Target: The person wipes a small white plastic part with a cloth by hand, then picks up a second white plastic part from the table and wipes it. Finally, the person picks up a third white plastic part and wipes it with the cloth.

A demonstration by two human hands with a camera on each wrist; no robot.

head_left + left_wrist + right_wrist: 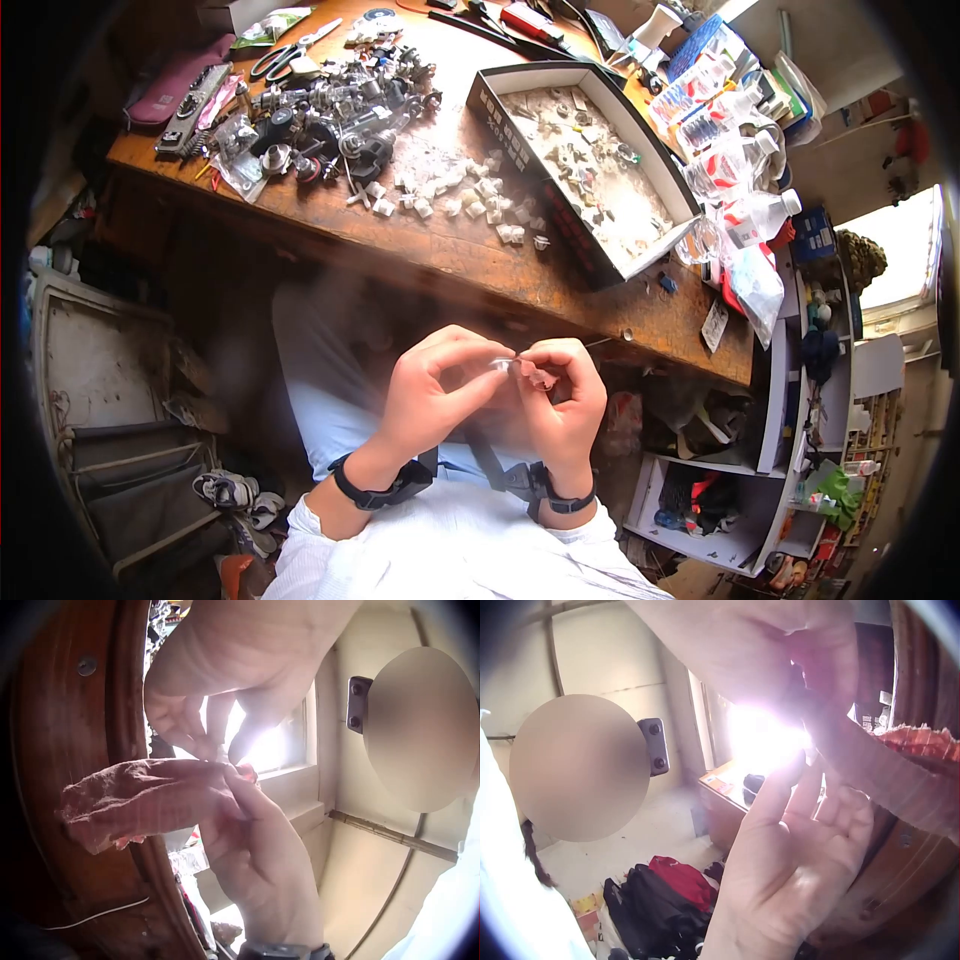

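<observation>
Above the lap, both hands meet at the fingertips. My left hand point(435, 385) pinches a small, pale, shiny piece point(502, 364) between thumb and fingers. The fingertips cover most of it, so its kind cannot be told. My right hand point(563, 400) grips a crumpled reddish cloth point(538, 376) right beside that piece. In the left wrist view the cloth point(135, 801) hangs out of the right hand point(259, 862) as a long, folded strip with frayed edges. Strong backlight washes out the contact spot in the right wrist view, where the left hand point(795, 877) shows its palm.
Ahead stands a wooden table point(400, 245) with a heap of clear and black parts point(340, 115) and scattered small white pieces point(470, 190). A black-sided box point(545, 205) holds more bits. Plastic bottles point(745, 215) line the right end, scissors point(290, 62) the back left.
</observation>
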